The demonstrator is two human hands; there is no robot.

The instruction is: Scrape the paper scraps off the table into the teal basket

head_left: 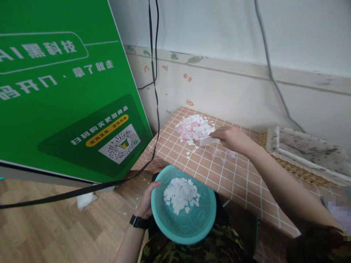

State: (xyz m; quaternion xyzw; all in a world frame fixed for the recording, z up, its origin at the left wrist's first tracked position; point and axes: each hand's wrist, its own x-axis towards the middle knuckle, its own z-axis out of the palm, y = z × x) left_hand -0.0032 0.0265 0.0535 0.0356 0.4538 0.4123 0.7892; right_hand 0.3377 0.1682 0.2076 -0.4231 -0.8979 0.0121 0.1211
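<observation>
My left hand [149,199] is closed on the left rim of a turquoise plastic colander [204,224], which sits below the table edge in front of my body. In the colander lies a heap of small white paper scraps [182,195]. Over the table, my right hand [226,137] pinches a flat, whitish translucent piece [207,141], its exact kind unclear. That piece touches or is close beside a pile of white and pink paper scraps [193,128] on the tablecloth. A few loose scraps lie around the pile.
A brown checked tablecloth [219,179] covers the table. At its right end stands a lined wicker basket [274,157]. A green printed cabinet [82,120] rises on the left, with a black cable [155,91] hanging before it. The wall [233,84] borders the table's far side.
</observation>
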